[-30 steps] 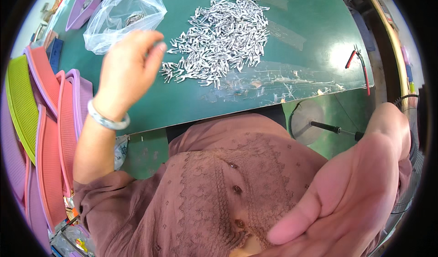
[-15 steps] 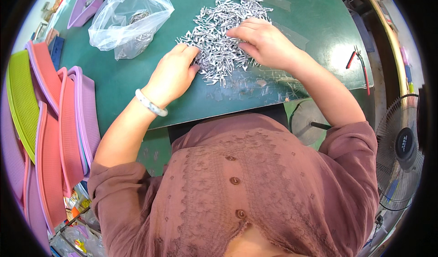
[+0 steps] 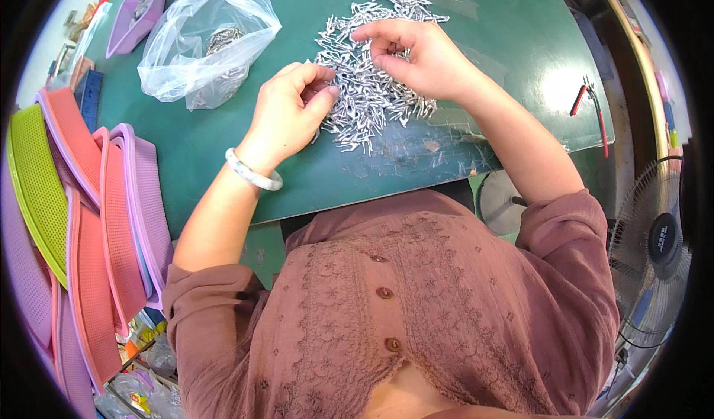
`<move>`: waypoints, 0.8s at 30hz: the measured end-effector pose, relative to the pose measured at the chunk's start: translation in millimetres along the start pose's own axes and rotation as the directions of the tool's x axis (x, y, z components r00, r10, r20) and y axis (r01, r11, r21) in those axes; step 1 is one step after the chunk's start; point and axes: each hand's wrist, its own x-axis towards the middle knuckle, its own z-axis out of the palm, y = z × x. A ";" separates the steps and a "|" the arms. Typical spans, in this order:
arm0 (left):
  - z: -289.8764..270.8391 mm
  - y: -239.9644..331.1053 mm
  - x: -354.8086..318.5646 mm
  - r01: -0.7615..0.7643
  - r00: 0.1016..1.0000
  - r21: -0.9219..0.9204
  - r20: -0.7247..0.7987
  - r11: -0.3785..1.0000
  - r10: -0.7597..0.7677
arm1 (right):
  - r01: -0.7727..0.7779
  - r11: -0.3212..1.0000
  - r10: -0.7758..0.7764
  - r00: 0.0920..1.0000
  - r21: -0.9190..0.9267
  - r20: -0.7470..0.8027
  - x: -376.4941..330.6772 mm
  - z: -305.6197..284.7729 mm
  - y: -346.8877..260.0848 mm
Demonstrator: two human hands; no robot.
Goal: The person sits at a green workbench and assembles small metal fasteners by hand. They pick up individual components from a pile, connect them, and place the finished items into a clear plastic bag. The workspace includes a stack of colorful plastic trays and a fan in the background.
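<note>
Mostly unsorted: pile of small metal pieces [image 3: 372,84] remains large. Left hand [image 3: 290,114] pinches pieces at pile's left edge; right hand [image 3: 416,58] fingers curled, picking on top.

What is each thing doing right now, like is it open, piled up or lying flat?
Plastic bag: open, lying on the mat, metal pieces inside.
Metal pieces: loose pile on the green mat.
Left hand: fingers pinched at the pile's edge.
Right hand: fingers curled over the pile.
Red-handled pliers: lying flat, untouched.
Baskets: stacked on edge.
Fan: blades hidden behind its grille.
</note>
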 end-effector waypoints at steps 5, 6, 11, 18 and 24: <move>5.0 2.1 9.4 0.092 0.995 -0.280 -0.006 0.955 -0.098 | -0.023 0.965 0.030 0.999 0.261 -0.022 12.3 9.2 -7.2; 5.7 2.1 11.2 0.108 0.994 -0.360 0.006 0.927 -0.113 | -0.060 0.946 0.068 0.998 0.319 -0.015 12.8 9.6 -7.1; 10.8 0.5 15.8 0.158 0.984 -0.623 0.037 0.766 -0.173 | -0.187 0.850 0.202 0.979 0.493 0.023 10.5 10.8 -6.7; 14.8 1.2 21.2 0.189 0.981 -0.764 0.113 0.616 -0.160 | -0.166 0.810 0.215 0.976 0.563 -0.021 6.6 12.2 -0.9; 16.7 3.3 26.8 0.195 0.979 -0.824 0.131 0.531 -0.156 | -0.039 0.865 0.136 0.978 0.501 -0.157 5.6 15.9 6.1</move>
